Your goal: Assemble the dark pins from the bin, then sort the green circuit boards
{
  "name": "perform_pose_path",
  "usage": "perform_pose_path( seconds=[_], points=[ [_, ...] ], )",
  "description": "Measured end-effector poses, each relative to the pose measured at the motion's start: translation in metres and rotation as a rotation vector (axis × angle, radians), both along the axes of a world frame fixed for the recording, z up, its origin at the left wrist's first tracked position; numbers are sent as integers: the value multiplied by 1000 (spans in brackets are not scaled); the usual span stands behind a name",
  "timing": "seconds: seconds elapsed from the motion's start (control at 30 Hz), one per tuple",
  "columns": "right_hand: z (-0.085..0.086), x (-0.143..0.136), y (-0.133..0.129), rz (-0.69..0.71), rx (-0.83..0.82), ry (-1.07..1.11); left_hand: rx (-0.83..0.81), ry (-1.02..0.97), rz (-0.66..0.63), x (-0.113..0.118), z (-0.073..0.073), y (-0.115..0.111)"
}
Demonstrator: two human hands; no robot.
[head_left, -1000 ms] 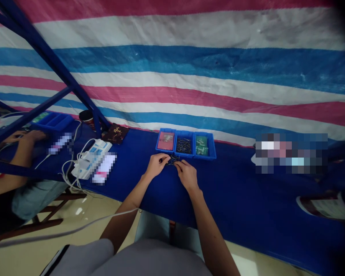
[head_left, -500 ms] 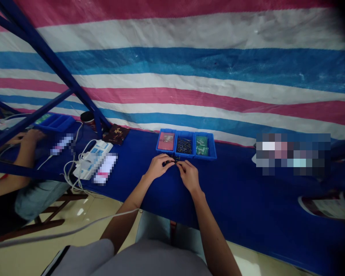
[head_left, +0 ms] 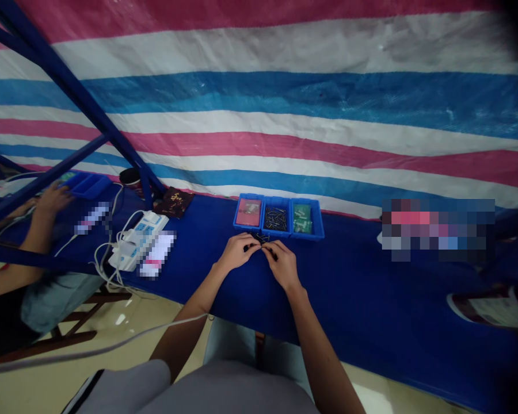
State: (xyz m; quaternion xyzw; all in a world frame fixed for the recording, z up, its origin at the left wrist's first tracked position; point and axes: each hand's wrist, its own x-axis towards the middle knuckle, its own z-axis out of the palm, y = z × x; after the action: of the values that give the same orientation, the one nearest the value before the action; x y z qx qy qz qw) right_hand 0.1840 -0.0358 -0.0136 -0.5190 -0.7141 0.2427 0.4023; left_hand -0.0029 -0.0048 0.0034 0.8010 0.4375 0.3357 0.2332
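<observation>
My left hand (head_left: 240, 251) and my right hand (head_left: 281, 261) meet fingertip to fingertip over the blue table. Both are pinched; whatever is between the fingertips is too small to make out. A few dark, thin pieces (head_left: 263, 237) lie on the table just beyond my fingers. Behind them stands a blue three-part bin (head_left: 308, 236). Its left compartment has a pink sheet (head_left: 247, 218) with a clear bag on it, the middle one holds many dark, thin pieces (head_left: 275, 219), and the right one holds green packets (head_left: 302, 218).
At the left lie a white power strip (head_left: 140, 238) with cables, a blurred phone (head_left: 157, 254) and a brown packet (head_left: 174, 203). Another person's hand (head_left: 54, 201) is near a blue tray (head_left: 88, 184). A pixelated object and a cup-like container (head_left: 487, 307) are at the right.
My fingertips have shifted slightly left and come together, and more of the dark pieces beyond them shows. The other person's hand has moved right and up to the blue tray.
</observation>
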Motion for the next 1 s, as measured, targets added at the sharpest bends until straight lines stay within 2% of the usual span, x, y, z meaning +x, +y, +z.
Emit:
perform_pose_path(
  seconds=[0.23,0.5,1.0],
  points=[
    [-6,0,2,-3,43,12,12,14,-30,0,2,-1],
    [1,-1,-1,7,43,-67,17,-9,-29,1,-1,0],
    [8,-4,0,-33,150,-284,11,-71,-23,0,-4,0]
  ],
)
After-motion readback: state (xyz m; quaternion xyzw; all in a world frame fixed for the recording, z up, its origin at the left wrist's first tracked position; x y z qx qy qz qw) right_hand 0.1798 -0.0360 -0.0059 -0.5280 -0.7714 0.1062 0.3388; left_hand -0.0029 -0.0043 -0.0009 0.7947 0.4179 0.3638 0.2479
